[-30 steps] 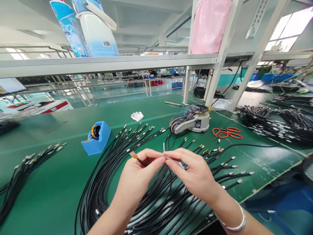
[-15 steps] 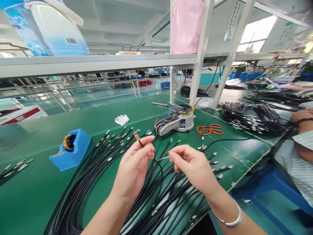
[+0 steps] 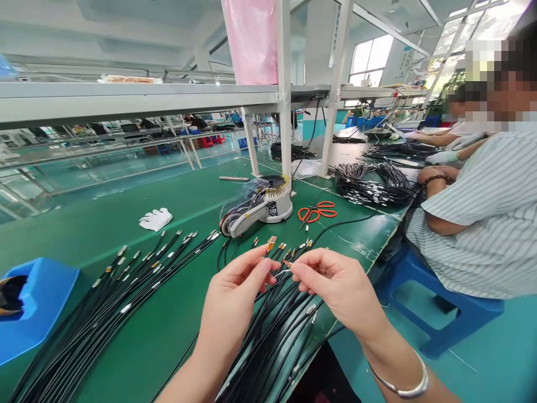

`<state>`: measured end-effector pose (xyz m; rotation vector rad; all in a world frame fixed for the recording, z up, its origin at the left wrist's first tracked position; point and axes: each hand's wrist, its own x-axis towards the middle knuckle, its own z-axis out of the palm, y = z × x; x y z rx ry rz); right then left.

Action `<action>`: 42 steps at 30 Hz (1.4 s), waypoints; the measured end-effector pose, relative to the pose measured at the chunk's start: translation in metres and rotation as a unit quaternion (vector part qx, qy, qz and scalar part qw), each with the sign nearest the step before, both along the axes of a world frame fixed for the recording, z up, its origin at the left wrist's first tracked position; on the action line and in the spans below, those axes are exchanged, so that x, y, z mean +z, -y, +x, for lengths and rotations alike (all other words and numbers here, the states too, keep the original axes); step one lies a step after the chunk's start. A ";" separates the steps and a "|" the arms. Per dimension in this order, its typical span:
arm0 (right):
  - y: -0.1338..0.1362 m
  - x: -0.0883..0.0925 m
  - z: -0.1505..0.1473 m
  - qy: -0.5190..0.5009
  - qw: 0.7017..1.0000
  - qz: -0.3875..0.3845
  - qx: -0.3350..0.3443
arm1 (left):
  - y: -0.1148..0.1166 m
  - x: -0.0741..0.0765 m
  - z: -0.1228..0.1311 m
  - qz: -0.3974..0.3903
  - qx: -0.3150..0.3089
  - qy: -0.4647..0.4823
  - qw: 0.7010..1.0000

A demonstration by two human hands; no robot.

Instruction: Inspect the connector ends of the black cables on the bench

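Note:
My left hand is closed in a pinch on a black cable, just below its small connector wrapped in amber tape. The connector points up past the fingertips. Close beside it, my right hand has thumb and forefinger pressed together on a small amber strip of tape. A thin white strip runs between the two hands; which of them grips it I cannot tell. Under both hands lies a bundle of black cables with metal-tipped ends.
Left of my hands lies another cable bundle, beside a blue tape holder. A round tape dispenser, orange-handled scissors and a white glove are farther back. Coiled cables lie near a seated person on the right.
The view has swung to the right, so things on the table shift left. The taped connector and my left hand have come closer to my right fingertips. Both hands keep their pinch.

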<state>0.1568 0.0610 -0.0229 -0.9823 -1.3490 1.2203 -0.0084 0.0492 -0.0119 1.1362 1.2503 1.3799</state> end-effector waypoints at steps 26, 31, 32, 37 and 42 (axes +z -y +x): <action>0.011 -0.008 -0.027 -0.104 0.994 0.000 -0.029 | 0.007 -0.017 0.000 0.346 0.058 -0.316 0.882; 0.010 -0.007 -0.029 -0.133 0.991 -0.001 -0.019 | 0.005 -0.019 -0.003 0.387 0.048 -0.361 0.847; 0.010 -0.008 -0.029 -0.135 0.991 -0.003 -0.016 | 0.004 -0.020 -0.003 0.389 0.046 -0.365 0.845; 0.008 -0.009 -0.029 -0.144 0.990 -0.008 -0.009 | 0.004 -0.020 -0.005 0.394 0.041 -0.366 0.842; 0.008 -0.007 -0.027 -0.146 0.989 -0.021 -0.007 | 0.006 -0.021 -0.005 0.387 0.033 -0.377 0.841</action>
